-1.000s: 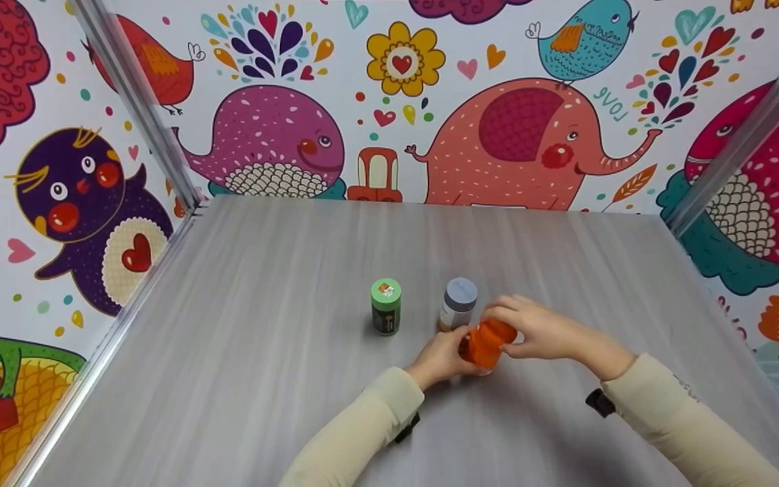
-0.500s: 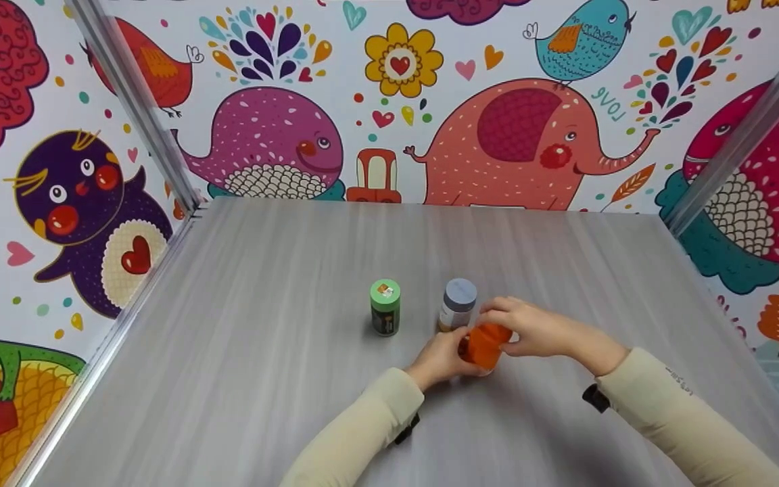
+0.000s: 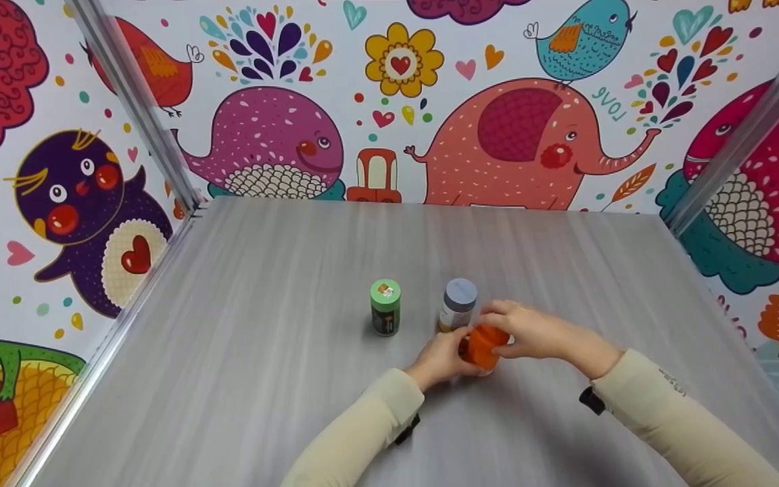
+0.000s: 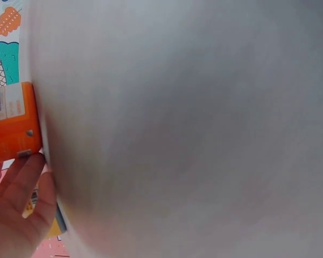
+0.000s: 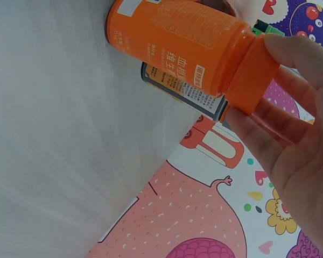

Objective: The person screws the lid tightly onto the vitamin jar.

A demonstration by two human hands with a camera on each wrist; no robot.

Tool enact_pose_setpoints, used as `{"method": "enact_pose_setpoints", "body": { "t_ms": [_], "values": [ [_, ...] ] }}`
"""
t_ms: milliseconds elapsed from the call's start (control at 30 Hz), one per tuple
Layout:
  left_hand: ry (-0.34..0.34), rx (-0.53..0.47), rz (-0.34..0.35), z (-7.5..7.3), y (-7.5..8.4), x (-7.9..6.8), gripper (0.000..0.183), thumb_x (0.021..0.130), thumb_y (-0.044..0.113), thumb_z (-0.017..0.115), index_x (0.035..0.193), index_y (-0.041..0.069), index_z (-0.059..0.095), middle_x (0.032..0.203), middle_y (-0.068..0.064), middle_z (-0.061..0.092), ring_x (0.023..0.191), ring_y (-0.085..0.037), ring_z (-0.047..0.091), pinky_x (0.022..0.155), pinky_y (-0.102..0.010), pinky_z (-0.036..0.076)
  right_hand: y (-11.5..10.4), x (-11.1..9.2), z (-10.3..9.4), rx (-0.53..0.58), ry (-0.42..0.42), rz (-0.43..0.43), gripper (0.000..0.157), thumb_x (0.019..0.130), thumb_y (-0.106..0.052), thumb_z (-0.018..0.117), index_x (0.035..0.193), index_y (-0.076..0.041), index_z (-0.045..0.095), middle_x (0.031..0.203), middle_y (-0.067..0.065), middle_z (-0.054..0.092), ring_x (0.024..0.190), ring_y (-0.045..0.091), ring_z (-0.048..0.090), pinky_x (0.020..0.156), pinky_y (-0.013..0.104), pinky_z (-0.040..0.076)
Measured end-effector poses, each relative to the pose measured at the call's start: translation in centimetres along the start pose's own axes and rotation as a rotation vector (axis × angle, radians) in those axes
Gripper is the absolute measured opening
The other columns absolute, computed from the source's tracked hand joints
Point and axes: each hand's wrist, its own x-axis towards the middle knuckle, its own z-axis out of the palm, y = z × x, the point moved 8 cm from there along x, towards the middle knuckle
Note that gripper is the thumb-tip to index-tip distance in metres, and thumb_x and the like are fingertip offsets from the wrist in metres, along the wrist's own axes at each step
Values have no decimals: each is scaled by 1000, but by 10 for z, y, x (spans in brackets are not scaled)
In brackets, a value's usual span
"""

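An orange bottle (image 3: 481,353) with printed labels stands on the table, and my left hand (image 3: 442,357) grips its body from the left. My right hand (image 3: 535,331) holds the orange cap (image 5: 253,72) between thumb and fingers, at the top of the bottle. In the right wrist view the cap sits at the bottle's neck; whether it is loose I cannot tell. The left wrist view shows the fingers (image 4: 24,185) beside the lower part of the bottle. Just behind the left hand stands a bottle with a grey-blue lid (image 3: 460,295), its lower part hidden by that hand.
A dark bottle with a green lid (image 3: 385,308) stands upright to the left of the others. The grey table (image 3: 261,325) is bounded by walls (image 3: 389,101) printed with cartoon animals, with metal posts (image 3: 136,101) at the corners.
My right hand has turned and shifted slightly at the cap, first left, then a little down. The left hand and the two other bottles stay in place.
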Motion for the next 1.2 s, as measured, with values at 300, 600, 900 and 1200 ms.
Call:
{"method": "enact_pose_setpoints", "body": {
  "t_ms": [300,600,900,1200],
  "values": [
    [6,17,35,-1,3,0,55,69,29,80,116,15,57,104,2,65,89,-8,58,85,-24,46,-2,-1,-1,-38,55,-42,39,73,-9,75,107,-2,60,102,12,54,87,22,55,73,34,52],
    [-18,8,11,0,2,-1,55,70,31,79,118,16,55,106,2,64,92,-9,57,89,-26,45,-4,-1,-5,12,48,-48,42,69,0,75,108,-8,63,106,10,55,92,23,50,75,34,51],
    [-13,4,23,1,2,0,55,71,32,79,118,17,55,107,4,63,93,-8,57,89,-25,45,0,1,-1,1,19,32,36,74,-10,74,107,-3,61,103,12,54,88,23,53,74,35,52],
    [-1,11,23,-1,3,-1,52,70,25,80,115,14,56,104,2,64,89,-8,57,85,-24,46,3,3,0,-114,39,108,37,76,-25,75,102,-4,58,89,7,50,75,17,52,65,29,51]
  ]
}}
